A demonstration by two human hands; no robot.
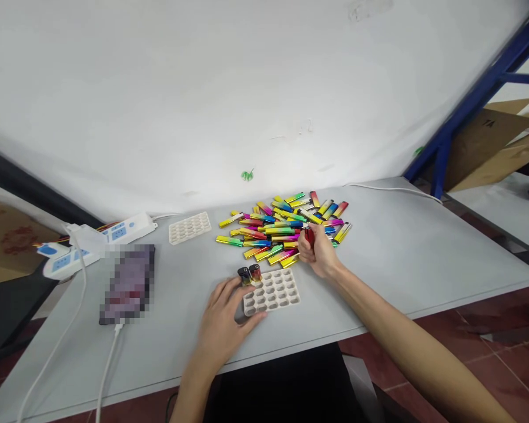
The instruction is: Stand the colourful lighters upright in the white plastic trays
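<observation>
A heap of many-coloured lighters [282, 226] lies on the grey table [401, 252] near the wall. My right hand [320, 252] is closed round a red lighter [309, 236] at the heap's near edge. My left hand [224, 320] lies flat with fingers spread, holding the left edge of a white tray with round holes [273, 292]. Two lighters [250, 274] stand upright in the tray's far left corner.
A second white holed tray [189, 227] lies left of the heap. A phone [127, 283] on a white cable lies at the left, beside white power strips [97, 241]. A blue shelf frame [471, 100] and cardboard [489, 144] stand at the right.
</observation>
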